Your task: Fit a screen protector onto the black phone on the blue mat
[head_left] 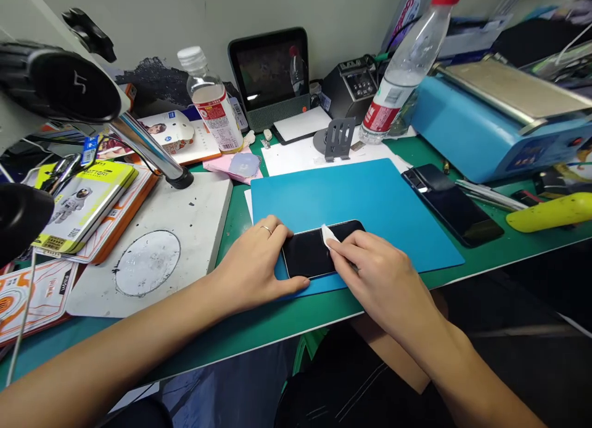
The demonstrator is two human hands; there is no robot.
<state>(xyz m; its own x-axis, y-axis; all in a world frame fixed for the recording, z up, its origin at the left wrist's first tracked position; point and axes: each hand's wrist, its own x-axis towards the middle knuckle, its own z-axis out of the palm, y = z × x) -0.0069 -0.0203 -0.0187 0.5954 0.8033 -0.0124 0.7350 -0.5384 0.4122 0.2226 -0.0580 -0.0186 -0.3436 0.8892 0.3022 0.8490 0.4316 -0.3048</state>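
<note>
A smartphone (305, 255) with a dark screen lies face up on a blue mat (324, 190). My left hand (259, 264), with a ring on one finger, grips its left end, the thumb along the near edge and the fingers at the far edge. Between the fingertips of my right hand (374, 264) is a small white wipe (327, 234), pressed on the screen right of the middle. Part of the phone's right end is hidden behind that hand. Another dark phone (453, 203) rests at the mat's right edge.
Behind the mat stand a phone stand (340, 139), a smart display (272, 76) and two plastic bottles, one white-capped (215, 107) and one red-capped (402, 76). A blue machine (485, 119) and yellow-handled tool (550, 211) are right. Left are a microscope base (185, 200) and boxes (87, 200).
</note>
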